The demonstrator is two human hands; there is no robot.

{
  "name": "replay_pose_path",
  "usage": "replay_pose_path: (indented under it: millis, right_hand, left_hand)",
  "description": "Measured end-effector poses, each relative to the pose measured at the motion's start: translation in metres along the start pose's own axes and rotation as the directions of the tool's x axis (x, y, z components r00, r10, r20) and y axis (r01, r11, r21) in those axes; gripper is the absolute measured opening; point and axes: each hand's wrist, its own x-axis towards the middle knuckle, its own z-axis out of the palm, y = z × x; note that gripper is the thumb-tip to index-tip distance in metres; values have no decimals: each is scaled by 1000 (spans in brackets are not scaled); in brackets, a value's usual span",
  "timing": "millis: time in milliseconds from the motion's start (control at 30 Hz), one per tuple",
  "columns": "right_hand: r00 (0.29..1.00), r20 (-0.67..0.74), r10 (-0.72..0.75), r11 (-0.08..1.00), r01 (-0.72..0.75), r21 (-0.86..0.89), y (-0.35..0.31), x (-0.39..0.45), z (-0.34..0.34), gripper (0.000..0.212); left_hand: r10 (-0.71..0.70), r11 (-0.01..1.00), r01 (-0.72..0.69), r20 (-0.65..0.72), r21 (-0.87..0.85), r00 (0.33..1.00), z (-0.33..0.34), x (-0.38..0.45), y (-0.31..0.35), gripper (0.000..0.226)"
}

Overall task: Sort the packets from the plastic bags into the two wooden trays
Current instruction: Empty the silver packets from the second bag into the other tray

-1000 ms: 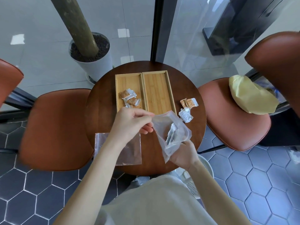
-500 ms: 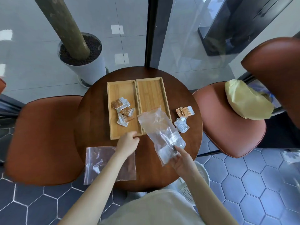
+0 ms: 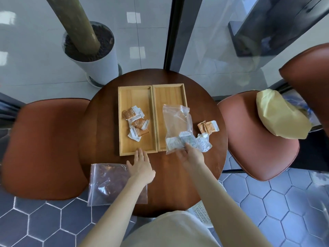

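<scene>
plastic bag [image 3: 178, 125] lengthwise over right tray [image 3: 169, 93]

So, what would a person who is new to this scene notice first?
Two pale wooden trays lie side by side on the round dark wooden table; the left one holds brown-and-white packets. The right hand holds a clear plastic bag of white packets over the right tray, and the left hand rests open near an empty flat bag.

One head-worn wide-angle view — steeply down and forward, close over the round table [image 3: 106, 132].
</scene>
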Motion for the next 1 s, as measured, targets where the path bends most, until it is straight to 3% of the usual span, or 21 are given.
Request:
replay_pose_path:
  millis: [233, 333, 433, 567, 767, 867, 1000]
  right_hand:
    - [996, 30, -78, 995, 80, -66, -12, -6, 28, 12]
    - [992, 68, -110, 993, 113, -31, -14, -11, 30, 28]
    - [985, 125, -123, 992, 126, -17, -15, -13, 28, 13]
    - [971, 171, -170, 985, 172, 1, -18, -18, 26, 19]
    - [938, 275, -212, 976, 217, 13, -20, -33, 25, 11]
    - [923, 313, -222, 972, 235, -4, -23, -38, 27, 28]
    - [911, 360, -202, 976, 218, -3, -38, -45, 34, 31]
  left_hand:
    - [-21, 999, 22, -37, 24, 999, 8, 1, 0, 81]
    - [-15, 999, 17, -48, 37, 999, 9, 0, 0, 81]
    - [-14, 998, 18, -59, 54, 998, 11, 1, 0, 81]
    - [-15, 998, 19, -69, 54, 998, 14, 3, -1, 80]
    - [-7, 998, 11, -65, 60, 998, 15, 5, -3, 79]
    - [4, 999, -1, -56, 49, 998, 14, 5, -4, 77]
    - [22, 999, -20, -57, 43, 998, 13, 5, -7, 76]
